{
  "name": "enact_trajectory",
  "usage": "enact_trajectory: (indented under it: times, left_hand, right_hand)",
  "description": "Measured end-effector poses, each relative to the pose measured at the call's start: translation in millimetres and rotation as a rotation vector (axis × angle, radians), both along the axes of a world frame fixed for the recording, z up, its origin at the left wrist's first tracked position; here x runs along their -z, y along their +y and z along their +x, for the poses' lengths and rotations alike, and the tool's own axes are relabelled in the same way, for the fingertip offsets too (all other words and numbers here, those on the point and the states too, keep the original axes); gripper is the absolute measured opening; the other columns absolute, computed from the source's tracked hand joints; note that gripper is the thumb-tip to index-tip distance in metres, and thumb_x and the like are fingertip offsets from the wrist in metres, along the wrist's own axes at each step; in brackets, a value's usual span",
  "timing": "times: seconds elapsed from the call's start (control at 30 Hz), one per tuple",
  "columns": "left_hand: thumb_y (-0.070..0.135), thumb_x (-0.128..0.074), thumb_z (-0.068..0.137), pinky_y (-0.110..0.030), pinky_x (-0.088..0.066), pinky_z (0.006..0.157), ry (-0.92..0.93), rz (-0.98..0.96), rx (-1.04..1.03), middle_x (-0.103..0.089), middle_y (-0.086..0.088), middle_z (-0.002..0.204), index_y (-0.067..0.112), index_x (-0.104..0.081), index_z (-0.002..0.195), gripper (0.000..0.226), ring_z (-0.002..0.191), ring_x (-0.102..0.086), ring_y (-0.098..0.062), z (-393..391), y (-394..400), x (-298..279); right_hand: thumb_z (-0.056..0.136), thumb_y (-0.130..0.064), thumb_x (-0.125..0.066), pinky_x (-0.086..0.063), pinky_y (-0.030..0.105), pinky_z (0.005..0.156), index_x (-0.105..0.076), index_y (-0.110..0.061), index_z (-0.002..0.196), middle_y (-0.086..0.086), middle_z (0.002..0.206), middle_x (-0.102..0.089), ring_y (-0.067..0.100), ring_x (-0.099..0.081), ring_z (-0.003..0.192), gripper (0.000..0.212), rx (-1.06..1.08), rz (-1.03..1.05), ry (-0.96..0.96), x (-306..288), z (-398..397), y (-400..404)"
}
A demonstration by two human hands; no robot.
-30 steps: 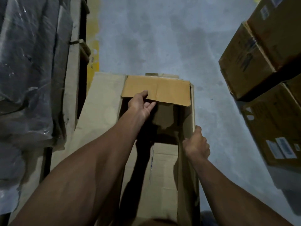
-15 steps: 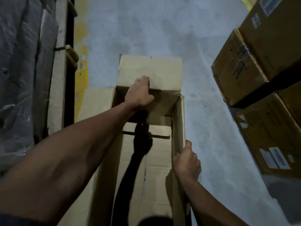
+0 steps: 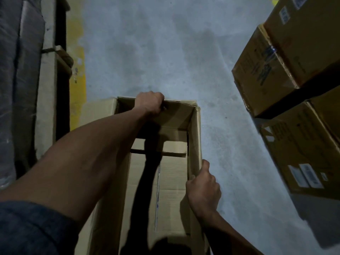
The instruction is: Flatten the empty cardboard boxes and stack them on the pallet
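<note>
box (image 3: 171, 184): open-topped, upright on the concrete floor (image 3: 156, 52), directly below the person | left hand (image 3: 150, 103): fingers curled over the far wall's top edge, gripping it | right hand (image 3: 203, 192): clasps the right wall's top edge | stacked cartons (image 3: 287, 57): at right, apart from box

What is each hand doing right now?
Left hand: closed over the far top edge of the open cardboard box.
Right hand: closed on the box's right wall.
</note>
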State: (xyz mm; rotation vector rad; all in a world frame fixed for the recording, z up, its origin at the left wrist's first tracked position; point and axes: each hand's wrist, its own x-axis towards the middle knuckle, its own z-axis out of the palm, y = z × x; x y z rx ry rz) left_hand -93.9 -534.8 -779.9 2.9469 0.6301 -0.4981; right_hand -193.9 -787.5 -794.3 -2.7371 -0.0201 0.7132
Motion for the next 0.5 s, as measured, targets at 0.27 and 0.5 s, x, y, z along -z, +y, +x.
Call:
enact_trajectory:
  times: [0.27,0.5]
  left_hand:
    - [0.042,-0.058,0.095,-0.044,-0.024,0.117,-0.097,0.03,0.042,-0.035,-0.014,0.152,0.014,-0.03,0.146,0.064,0.14,-0.032,-0.033,-21.3,-13.1,10.1]
    - [0.041,-0.041,0.101,-0.045,-0.001,0.124,-0.066,0.054,-0.037,0.007,-0.008,0.167,0.014,0.001,0.159,0.077,0.153,0.008,-0.028,-114.3,-36.7,-4.9]
  right_hand:
    - [0.096,-0.017,-0.06,-0.047,0.031,0.07,-0.03,-0.017,0.144,0.007,0.112,-0.066,0.023,-0.065,0.092,0.057,-0.024,-0.051,-0.026,-0.3,-2.1,1.4]
    - [0.095,-0.018,-0.062,-0.046,0.035,0.073,-0.032,-0.015,0.141,0.013,0.114,-0.064,0.031,-0.064,0.097,0.055,-0.03,-0.063,-0.052,-0.9,-1.7,0.7]
